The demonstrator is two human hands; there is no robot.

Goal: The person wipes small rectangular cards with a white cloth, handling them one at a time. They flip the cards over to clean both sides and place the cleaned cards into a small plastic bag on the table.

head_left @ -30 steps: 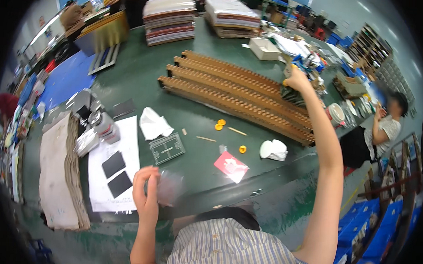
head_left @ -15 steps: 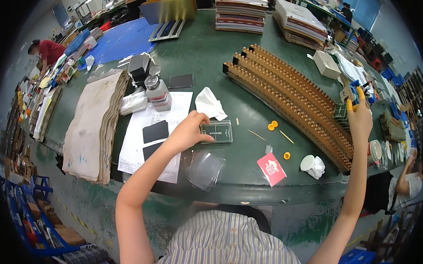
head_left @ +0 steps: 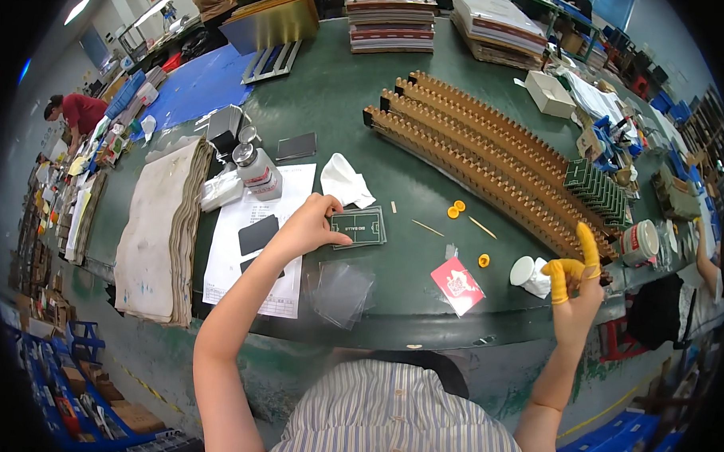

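My left hand (head_left: 313,223) pinches the left edge of a small stack of dark green rectangular plates (head_left: 360,227) with white line markings, lying on the table. My right hand (head_left: 577,285), with yellow finger cots on several fingers, is raised at the near end of a long brown slotted rack (head_left: 492,163). Its index finger points up, the other fingers are bent and apart, and nothing shows in them. Several similar green plates (head_left: 596,191) stand upright in a row in the rack's right end, beyond that hand.
Between the hands lie orange finger cots (head_left: 483,261), wooden sticks (head_left: 482,228), a red card (head_left: 457,286) and a white round lid (head_left: 522,271). Near my left arm are clear plastic sheets (head_left: 340,293), printed paper (head_left: 295,192), a pump bottle (head_left: 258,173) and a cloth stack (head_left: 158,231).
My right hand has drawn back toward me from the row of green plates in the rack, its fingers now off them. My left hand stays on the stack. The view has shifted slightly.
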